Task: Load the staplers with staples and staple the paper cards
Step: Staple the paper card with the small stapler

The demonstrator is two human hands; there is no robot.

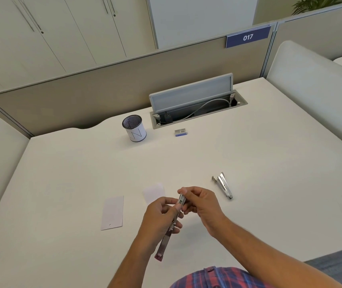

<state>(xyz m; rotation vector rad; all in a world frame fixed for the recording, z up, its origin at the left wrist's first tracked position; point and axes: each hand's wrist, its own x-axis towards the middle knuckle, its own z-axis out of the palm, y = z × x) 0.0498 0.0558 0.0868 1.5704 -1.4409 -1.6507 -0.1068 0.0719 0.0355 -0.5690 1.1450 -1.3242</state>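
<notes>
My left hand (161, 217) grips an opened metal stapler (167, 239) whose pink-tipped top arm hangs toward me. My right hand (200, 202) pinches the stapler's front end, near the staple channel, with thumb and fingers. A second silver stapler (224, 187) lies on the desk to the right, apart from both hands. One white paper card (113, 213) lies flat to the left. Another card (154, 192) lies just beyond my left hand, partly hidden by it. A small blue staple box (180, 132) sits far back near the cable tray.
A mesh pen cup (134, 127) with a white label stands at the back of the white desk (269, 163). An open cable hatch (197, 109) lies behind the staple box. Partition walls border the desk at the back and both sides.
</notes>
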